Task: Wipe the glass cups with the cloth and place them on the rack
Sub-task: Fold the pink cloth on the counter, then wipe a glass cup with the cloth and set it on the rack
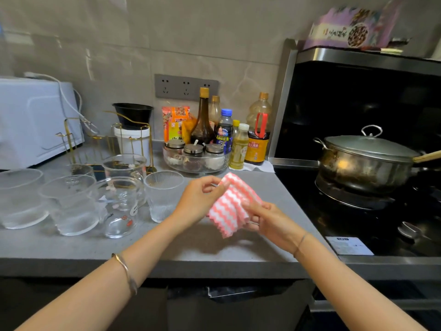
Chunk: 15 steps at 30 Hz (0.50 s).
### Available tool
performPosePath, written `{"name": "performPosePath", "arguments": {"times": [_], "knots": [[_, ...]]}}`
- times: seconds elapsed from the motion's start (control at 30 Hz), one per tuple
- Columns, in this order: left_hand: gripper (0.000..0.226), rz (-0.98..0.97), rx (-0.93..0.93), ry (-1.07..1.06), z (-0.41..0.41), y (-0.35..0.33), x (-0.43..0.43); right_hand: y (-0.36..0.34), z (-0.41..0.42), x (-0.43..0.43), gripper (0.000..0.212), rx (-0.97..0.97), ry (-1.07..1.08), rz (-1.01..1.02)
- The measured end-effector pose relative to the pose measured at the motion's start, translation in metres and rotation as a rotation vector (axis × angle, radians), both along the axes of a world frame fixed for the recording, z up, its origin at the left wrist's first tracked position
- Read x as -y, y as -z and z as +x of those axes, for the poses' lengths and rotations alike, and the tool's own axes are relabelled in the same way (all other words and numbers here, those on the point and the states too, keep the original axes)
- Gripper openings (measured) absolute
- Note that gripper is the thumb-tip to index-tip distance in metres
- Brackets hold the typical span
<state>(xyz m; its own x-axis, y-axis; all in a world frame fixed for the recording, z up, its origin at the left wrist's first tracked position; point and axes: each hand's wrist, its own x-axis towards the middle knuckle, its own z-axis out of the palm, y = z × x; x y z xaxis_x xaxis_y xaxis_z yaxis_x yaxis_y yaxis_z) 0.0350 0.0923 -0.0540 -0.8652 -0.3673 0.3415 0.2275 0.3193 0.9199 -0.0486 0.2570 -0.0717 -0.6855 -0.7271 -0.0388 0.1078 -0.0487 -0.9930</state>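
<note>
A pink and white striped cloth hangs above the grey counter between my hands. My left hand pinches its upper left edge. My right hand grips its lower right side. Several glass cups stand upright in a cluster to the left: a ribbed cup nearest the cloth, a printed cup, a frosted cup and a wide one at the far left. The gold wire rack stands behind the cups with nothing hung on it.
A white microwave sits at the back left. Behind the cloth stand a glass bowl of spice jars and several sauce bottles. On the right a lidded steel pot rests on the black stove.
</note>
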Motion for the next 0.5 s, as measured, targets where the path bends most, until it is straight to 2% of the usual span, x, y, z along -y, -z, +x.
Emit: {"name": "performPosePath", "arguments": {"times": [0.07,0.13,0.23,0.3,0.37,0.43,0.5], "knots": [[0.012,0.021,0.003,-0.030,0.009,-0.004,0.008,-0.001,0.008,0.016,0.033,0.139,-0.021,-0.147],[0.011,-0.069,-0.008,-0.111,0.014,-0.007,0.018,-0.004,0.015,0.030,0.040,0.204,-0.078,-0.209],[0.013,-0.404,-0.049,-0.351,0.029,-0.017,0.045,-0.012,0.022,0.050,0.030,0.221,-0.093,-0.161],[0.034,-0.676,0.002,-0.464,0.040,-0.026,0.066,-0.015,0.019,0.060,0.024,0.223,-0.022,-0.165],[0.062,-0.860,0.189,-0.432,0.045,-0.034,0.089,-0.018,0.014,0.068,0.028,0.235,0.020,-0.194],[0.087,-0.905,0.444,-0.321,0.047,-0.041,0.106,-0.019,0.008,0.074,0.031,0.256,0.050,-0.201],[0.101,-1.008,0.639,-0.250,0.044,-0.042,0.118,-0.019,0.005,0.078,0.028,0.262,0.072,-0.197]]}}
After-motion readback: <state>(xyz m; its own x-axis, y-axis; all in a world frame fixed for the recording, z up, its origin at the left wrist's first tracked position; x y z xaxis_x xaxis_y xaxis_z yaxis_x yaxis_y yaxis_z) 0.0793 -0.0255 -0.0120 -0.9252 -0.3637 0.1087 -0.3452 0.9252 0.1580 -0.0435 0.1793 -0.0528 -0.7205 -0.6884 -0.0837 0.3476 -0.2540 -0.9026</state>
